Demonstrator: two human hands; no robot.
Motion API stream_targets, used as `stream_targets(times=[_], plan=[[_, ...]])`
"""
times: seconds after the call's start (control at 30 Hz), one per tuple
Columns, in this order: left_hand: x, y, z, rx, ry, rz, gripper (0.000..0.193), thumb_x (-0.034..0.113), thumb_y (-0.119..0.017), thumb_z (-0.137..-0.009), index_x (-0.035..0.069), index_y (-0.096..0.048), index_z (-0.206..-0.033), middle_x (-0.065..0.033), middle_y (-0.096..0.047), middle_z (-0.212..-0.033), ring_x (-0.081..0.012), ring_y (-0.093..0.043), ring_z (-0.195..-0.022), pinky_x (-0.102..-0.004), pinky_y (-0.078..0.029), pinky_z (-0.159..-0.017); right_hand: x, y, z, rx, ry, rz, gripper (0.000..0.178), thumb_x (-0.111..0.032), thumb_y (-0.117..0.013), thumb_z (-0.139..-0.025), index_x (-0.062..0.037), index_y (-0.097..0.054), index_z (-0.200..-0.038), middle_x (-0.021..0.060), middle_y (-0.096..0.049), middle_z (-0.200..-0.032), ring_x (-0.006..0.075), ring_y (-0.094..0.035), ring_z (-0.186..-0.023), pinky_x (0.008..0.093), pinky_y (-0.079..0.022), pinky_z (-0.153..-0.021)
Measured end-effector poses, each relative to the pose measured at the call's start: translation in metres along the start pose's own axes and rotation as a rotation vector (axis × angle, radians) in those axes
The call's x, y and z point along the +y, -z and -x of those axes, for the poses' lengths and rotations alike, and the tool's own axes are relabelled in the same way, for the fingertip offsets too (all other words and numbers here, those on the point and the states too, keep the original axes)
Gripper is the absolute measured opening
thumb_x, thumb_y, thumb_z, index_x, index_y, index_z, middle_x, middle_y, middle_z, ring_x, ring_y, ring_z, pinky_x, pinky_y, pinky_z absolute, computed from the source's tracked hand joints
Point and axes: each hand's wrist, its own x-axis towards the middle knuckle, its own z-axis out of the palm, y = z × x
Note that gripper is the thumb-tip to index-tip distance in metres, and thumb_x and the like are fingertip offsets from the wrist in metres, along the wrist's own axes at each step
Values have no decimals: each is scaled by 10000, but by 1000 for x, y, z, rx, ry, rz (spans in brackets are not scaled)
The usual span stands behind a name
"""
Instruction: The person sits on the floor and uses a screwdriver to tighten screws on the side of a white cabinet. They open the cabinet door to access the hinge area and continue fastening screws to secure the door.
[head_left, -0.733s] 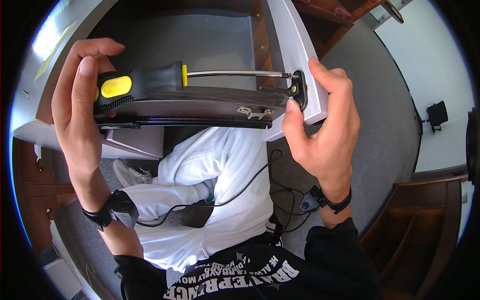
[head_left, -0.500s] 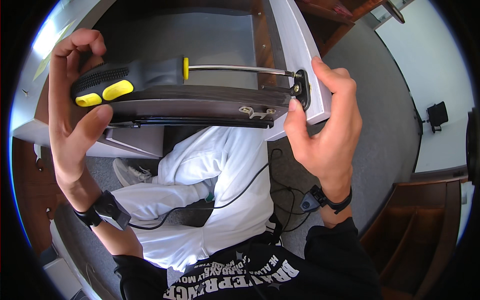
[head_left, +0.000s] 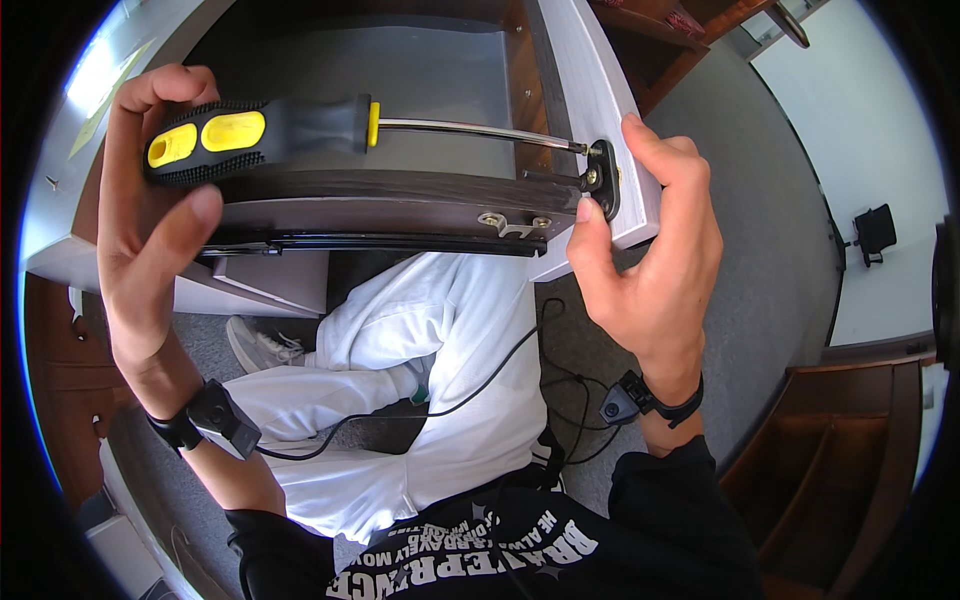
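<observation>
My left hand [head_left: 140, 225] curls about the handle of a black-and-yellow screwdriver [head_left: 320, 122], its thumb slightly off the grip. The steel shaft runs level to the right, and its tip meets the upper screw of a small black bracket [head_left: 606, 180]. That bracket lies against the inner face of a pale wood-grain drawer front [head_left: 585, 70]. With thumb by the bracket's lower end and index finger on the panel's outer side, my right hand [head_left: 655, 245] grips the drawer front. The dark drawer side [head_left: 390, 205] carries a small metal clip [head_left: 510, 226] and a black slide rail [head_left: 400, 244].
The grey drawer bottom [head_left: 420, 90] lies beyond the screwdriver. Below the drawer are my legs in white trousers [head_left: 450, 330]. Black cables [head_left: 490, 390] run from the wrist devices across my lap. Brown wooden furniture [head_left: 830, 470] stands right, on grey carpet [head_left: 760, 260].
The screwdriver handle has turned about its axis, bringing its yellow patches up into view. My left thumb and fingers have shifted slightly; my right hand stays in place.
</observation>
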Motion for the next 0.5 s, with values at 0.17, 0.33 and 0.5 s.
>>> stream_targets(times=[0.17,0.33,0.5], plan=[[7,-4,-1,59,57,-92,451,401,-546,-989,49,-603,-1265,-110,-599,-1220,-208,-604,-1105,-297,-437,-1017,0,1,-1,-8,4,8,554,-52,-746,-686,30,-577,-1206,147,-555,-929,300,-548,-738,389,-469,-660],[16,-5,-1,-29,10,123,487,307,-566,-926,21,-536,-1320,-125,-567,-1237,-222,-563,-1158,-296,-400,-1036,0,1,-1,-5,6,2,553,-49,-748,-685,26,-578,-1205,147,-555,-925,300,-549,-738,386,-468,-659],[9,-3,-5,-26,-75,-53,592,293,-632,-894,54,-461,-1408,-113,-576,-1204,-207,-586,-1106,-294,-455,-973,0,1,-1,-5,4,4,555,-49,-751,-682,25,-577,-1203,142,-556,-919,293,-550,-731,381,-464,-652]])
